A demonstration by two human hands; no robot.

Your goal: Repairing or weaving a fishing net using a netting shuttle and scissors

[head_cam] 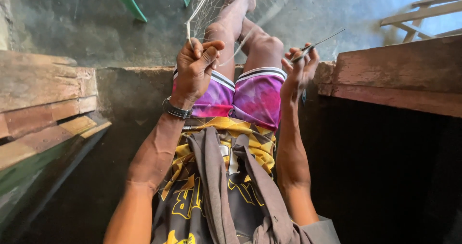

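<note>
My left hand [195, 66] is raised over my lap, fingers pinched around strands of a pale fishing net [211, 3] that stretches away over my legs toward my feet. My right hand [301, 66] holds a thin dark netting needle [320, 42] that points up and to the right. A fine line [238, 49] runs between the two hands. A watch sits on my left wrist. I am seated, in pink and purple shorts and a yellow and black shirt.
A worn wooden bench [43, 104] stands at the left. A reddish plank ledge [399, 75] runs along the right, with a pale wooden frame [423, 13] behind it. Two green chair legs [130, 1] stand on the concrete floor at the top.
</note>
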